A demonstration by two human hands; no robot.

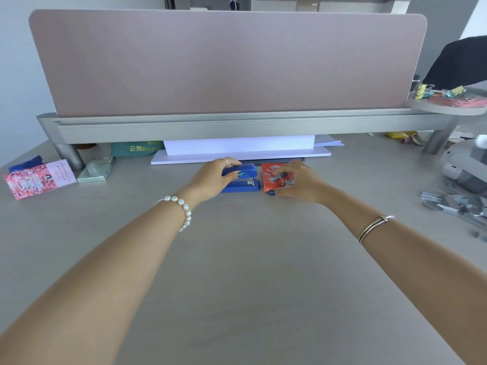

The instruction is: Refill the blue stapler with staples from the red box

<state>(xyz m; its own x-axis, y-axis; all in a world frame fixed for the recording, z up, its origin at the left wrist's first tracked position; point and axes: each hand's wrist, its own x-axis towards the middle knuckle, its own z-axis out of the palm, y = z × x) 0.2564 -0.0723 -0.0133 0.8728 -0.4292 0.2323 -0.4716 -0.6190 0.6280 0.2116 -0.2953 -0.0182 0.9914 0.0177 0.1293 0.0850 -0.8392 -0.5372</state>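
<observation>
The blue stapler lies on the grey desk at the far middle, its nose pointing right. My left hand wraps over its top arm from the left, thumb on the near side. Just to its right lies the red box of staples, flat on the desk. My right hand rests on the box, fingers over its top and thumb at its near left corner. Part of the box is hidden under my fingers.
A pink divider panel on a grey rail stands behind. White paper stacks lie under the rail. A pink card and a clear case sit at left. Loose staple strips lie at right.
</observation>
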